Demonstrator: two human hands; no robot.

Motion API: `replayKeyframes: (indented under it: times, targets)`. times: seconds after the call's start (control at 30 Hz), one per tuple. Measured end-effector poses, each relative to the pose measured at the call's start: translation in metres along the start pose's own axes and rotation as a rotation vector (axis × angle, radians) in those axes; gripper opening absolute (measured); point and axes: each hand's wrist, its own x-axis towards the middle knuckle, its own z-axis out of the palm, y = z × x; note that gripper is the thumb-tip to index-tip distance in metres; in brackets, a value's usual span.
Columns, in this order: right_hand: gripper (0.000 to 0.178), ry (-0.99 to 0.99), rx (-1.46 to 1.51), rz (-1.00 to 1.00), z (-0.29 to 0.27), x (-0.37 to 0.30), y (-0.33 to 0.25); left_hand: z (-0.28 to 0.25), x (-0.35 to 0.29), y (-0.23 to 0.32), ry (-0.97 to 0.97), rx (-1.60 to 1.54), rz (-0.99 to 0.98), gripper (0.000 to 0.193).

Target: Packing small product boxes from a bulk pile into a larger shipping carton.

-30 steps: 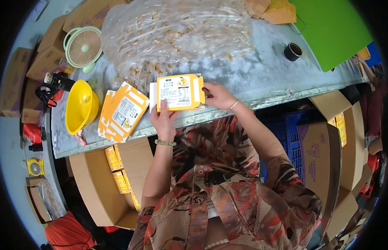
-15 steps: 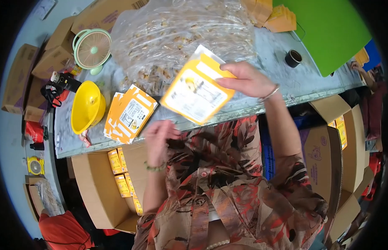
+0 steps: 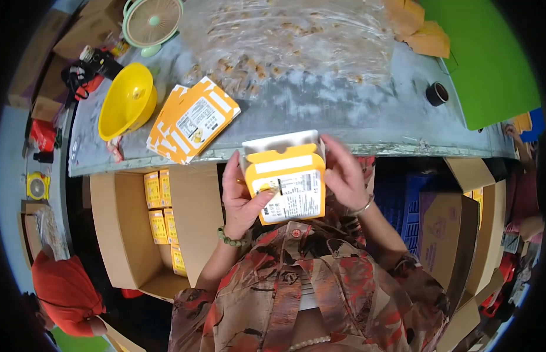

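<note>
A yellow and white folding carton [image 3: 296, 196] is held in front of my chest, its near top end spread into an opening with a pale flap standing up. My left hand [image 3: 241, 196] grips its left side, thumb pressed on the printed front panel. On the other side, my right hand [image 3: 346, 179] lies along the carton's right edge, somewhat blurred, its fingers partly behind the flap. Flat orange and white cartons [image 3: 196, 120] lie fanned in a stack on the table, left of the held one.
Left of the stack stands a yellow bowl [image 3: 123, 105], with a green fan [image 3: 154, 22] behind it. Clear plastic with small packets [image 3: 296, 41] covers the table's back. A brown box [image 3: 123, 229] holding filled yellow cartons stands below left; another carton box [image 3: 446, 229] is at right.
The carton came down from over the table to my chest and went from flat to opened out. My left hand, free before, has joined the right on it. The view has shifted.
</note>
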Motion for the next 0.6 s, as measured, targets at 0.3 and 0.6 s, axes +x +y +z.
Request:
replayKeyframes:
  times: [0.3, 0.6]
  targets:
    - [0.032, -0.213, -0.120, 0.009, 0.014, -0.010, -0.002, -0.018, -0.009, -0.006, -0.023, 0.345, -0.135, 0.022]
    - [0.033, -0.296, -0.102, -0.177, 0.012, 0.000, -0.020, -0.017, 0.004, 0.023, -0.231, 0.585, 0.235, 0.020]
